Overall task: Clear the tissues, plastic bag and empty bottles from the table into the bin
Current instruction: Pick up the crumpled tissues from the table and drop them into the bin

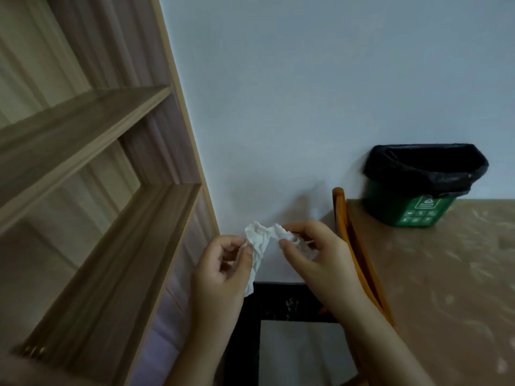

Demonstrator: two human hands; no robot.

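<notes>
A crumpled white tissue (260, 240) is held up in front of the pale wall, pinched between both hands. My left hand (223, 268) grips its lower left part, and my right hand (315, 254) grips its right end. A small green bin (409, 210) lined with a black bag (426, 168) stands on the tan table (446, 274) against the wall, to the right of and beyond my hands. I see no bottles or plastic bag in this view.
A wooden shelf unit (92, 190) fills the left side. An orange chair back (351, 246) rises along the table's left edge, just right of my right hand. Below my hands are a dark skirting strip (278, 302) and pale floor.
</notes>
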